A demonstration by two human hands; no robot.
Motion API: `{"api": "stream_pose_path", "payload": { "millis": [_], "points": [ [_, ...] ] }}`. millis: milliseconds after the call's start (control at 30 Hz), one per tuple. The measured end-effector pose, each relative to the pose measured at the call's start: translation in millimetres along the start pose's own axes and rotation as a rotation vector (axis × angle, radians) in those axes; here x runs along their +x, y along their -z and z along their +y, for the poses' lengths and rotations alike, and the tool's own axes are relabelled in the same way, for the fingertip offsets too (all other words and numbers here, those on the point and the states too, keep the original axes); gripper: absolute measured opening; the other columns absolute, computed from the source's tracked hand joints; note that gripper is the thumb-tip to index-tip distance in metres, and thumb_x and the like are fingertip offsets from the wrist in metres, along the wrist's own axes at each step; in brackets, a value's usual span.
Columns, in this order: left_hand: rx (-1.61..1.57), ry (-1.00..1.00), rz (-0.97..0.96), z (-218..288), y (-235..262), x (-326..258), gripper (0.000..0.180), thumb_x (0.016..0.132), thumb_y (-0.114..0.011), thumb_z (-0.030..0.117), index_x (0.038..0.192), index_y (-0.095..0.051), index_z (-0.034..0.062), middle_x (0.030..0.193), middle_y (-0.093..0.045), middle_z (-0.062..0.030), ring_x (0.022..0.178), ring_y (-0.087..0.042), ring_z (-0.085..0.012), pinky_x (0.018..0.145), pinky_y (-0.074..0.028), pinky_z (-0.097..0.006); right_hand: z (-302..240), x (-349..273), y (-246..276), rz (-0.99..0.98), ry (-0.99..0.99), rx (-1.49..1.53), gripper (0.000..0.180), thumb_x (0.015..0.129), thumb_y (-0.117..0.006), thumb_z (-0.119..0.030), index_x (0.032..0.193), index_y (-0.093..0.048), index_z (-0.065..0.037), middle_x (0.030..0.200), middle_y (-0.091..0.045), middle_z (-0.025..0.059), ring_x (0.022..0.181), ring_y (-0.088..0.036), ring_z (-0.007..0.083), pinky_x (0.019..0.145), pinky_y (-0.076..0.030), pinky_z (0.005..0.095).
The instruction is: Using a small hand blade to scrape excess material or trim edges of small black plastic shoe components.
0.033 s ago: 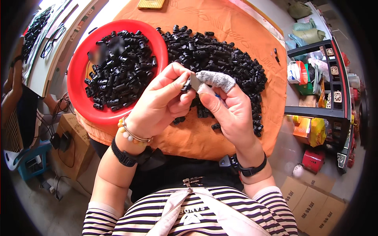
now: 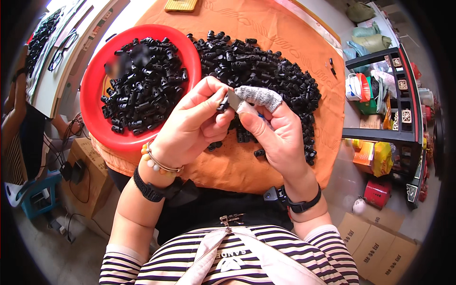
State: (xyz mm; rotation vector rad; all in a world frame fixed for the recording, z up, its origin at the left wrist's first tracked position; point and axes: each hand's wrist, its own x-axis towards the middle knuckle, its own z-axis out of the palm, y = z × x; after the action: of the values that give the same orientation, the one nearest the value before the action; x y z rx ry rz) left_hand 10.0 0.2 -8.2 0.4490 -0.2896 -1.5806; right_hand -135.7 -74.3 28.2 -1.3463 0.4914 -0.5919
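My left hand [image 2: 202, 111] pinches a small black plastic part [image 2: 222, 104] between thumb and fingers. Closed round a small knife [image 2: 234, 101], my right hand [image 2: 275, 130] presses the flat metal blade up to that part; its handle is mostly hidden in the palm. A grey knitted finger cover [image 2: 259, 96] sits on the right index finger. Beyond both hands spreads a big heap of similar black parts [image 2: 266, 71]. To the left, beside my left forearm, a red round basin [image 2: 90, 99] holds many more of them.
An orange cloth [image 2: 327, 123] covers the table. A yellow tray-like object [image 2: 181, 4] lies at its far edge. Right of the table stands a black shelf frame [image 2: 380, 135] with bags and boxes, with cardboard boxes [image 2: 375, 247] below. Glasses [image 2: 61, 50] and a person's arm [image 2: 16, 104] show at far left.
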Motion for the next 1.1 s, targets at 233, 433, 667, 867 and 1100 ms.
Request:
{"api": "stream_pose_path", "payload": {
  "millis": [233, 433, 667, 867, 1100],
  "points": [
    [-0.014, 0.000, 0.017, -2, 0, 0, 0.012, 0.095, -0.044, 0.019, 0.102, -0.050, 0.0113, 0.068, -0.047, 0.0002, 0.048, -0.028, -0.0025, 0.044, -0.024, -0.016, -3, 4, 0, 0.123, -0.027, 0.019, 0.033, 0.090, -0.054, -0.011, 0.118, -0.046, 0.003, 0.106, -0.056, 0.0049, 0.096, -0.050, 0.0066, 0.084, -0.040, 0.0203],
    [0.015, 0.026, -0.020, -8, -1, 2, 0.009, 0.095, -0.043, 0.017, 0.100, -0.047, 0.0104, 0.068, -0.044, 0.0005, 0.048, -0.029, -0.0028, 0.042, -0.024, -0.016, -4, 11, -7, 0.023, 0.000, 0.095, 0.039, 0.089, -0.055, -0.010, 0.122, -0.040, 0.004, 0.098, -0.056, 0.0058, 0.086, -0.053, 0.0067, 0.076, -0.043, 0.0200],
    [0.039, 0.008, 0.003, -6, -3, 2, 0.014, 0.095, -0.043, 0.018, 0.105, -0.047, 0.0089, 0.068, -0.044, 0.0007, 0.049, -0.028, -0.0030, 0.043, -0.024, -0.016, 0, 18, 0, 0.173, -0.022, 0.007, 0.036, 0.088, -0.056, -0.005, 0.120, -0.042, 0.003, 0.101, -0.055, 0.0051, 0.088, -0.049, 0.0055, 0.077, -0.041, 0.0180],
    [0.078, -0.016, 0.073, -3, -11, 2, 0.028, 0.096, -0.039, 0.022, 0.119, -0.045, 0.0064, 0.069, -0.045, 0.0002, 0.052, -0.033, -0.0039, 0.046, -0.028, -0.017, 5, 14, 1, 0.179, -0.058, 0.050, 0.036, 0.088, -0.055, -0.006, 0.121, -0.043, 0.003, 0.113, -0.053, 0.0069, 0.101, -0.048, 0.0079, 0.087, -0.039, 0.0210],
    [0.029, -0.039, -0.009, -6, -3, 3, 0.020, 0.093, -0.050, 0.021, 0.111, -0.050, 0.0122, 0.074, -0.050, 0.0034, 0.059, -0.042, -0.0032, 0.051, -0.031, -0.018, 7, 10, 4, 0.185, -0.117, 0.077, 0.035, 0.088, -0.056, -0.007, 0.120, -0.045, 0.003, 0.114, -0.053, 0.0064, 0.103, -0.048, 0.0088, 0.089, -0.038, 0.0221]
  ]
}}
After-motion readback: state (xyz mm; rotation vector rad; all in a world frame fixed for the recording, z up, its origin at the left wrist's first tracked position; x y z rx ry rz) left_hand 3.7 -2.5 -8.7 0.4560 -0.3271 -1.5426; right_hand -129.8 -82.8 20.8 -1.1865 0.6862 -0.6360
